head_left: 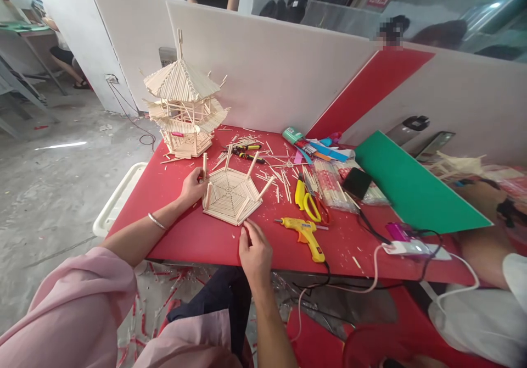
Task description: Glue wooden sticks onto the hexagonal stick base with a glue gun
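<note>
A hexagonal base of wooden sticks (229, 192), with short upright stick posts at its corners, lies on the red table before me. My left hand (192, 188) is closed on its left side, the fingers by a corner post (205, 167). At the near corner, my right hand (255, 250) has its fingers bent and its fingertips against the rim. Right of the base lies a yellow hot glue gun (302, 233). Behind it are yellow-handled scissors (307, 200). A tiered stick pagoda (183, 110) stands at the back left.
Loose sticks (282, 178) and black-yellow pliers (247, 152) lie behind the base. Bagged sticks (331, 187), a green board (415, 184) and a power strip (415, 250) with cables are to the right. A white partition (263, 71) borders the back. Another person's arm (480, 252) is at far right.
</note>
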A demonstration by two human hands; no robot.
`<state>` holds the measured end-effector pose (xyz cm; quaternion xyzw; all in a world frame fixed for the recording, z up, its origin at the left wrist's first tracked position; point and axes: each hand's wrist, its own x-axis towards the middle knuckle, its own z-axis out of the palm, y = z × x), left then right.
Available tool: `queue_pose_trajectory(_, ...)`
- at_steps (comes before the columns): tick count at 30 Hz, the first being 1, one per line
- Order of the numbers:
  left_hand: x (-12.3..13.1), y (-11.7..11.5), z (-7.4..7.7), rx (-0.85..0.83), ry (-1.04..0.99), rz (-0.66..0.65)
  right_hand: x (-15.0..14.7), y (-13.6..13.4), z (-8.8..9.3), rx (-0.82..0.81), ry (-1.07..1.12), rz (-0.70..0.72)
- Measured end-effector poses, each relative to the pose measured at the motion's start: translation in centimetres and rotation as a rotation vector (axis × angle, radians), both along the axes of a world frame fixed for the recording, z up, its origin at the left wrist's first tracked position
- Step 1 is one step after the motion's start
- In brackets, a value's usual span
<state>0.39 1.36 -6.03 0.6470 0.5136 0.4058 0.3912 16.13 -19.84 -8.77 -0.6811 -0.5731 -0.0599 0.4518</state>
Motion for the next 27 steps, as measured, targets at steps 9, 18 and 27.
queue_pose_trajectory(9, -0.10, 0.11, 0.01, -0.010, -0.026, -0.023, -0.10, -0.04, 0.05, 0.022, 0.004, -0.001)
queue_pose_trajectory(18, -0.02, 0.01, 0.16, -0.023, -0.022, -0.007, -0.01, -0.12, 0.00, -0.002, -0.009, -0.007)
queue_pose_trajectory(27, 0.01, 0.08, 0.05, -0.024, -0.021, -0.016, -0.03, -0.20, -0.05, -0.013, -0.034, -0.009)
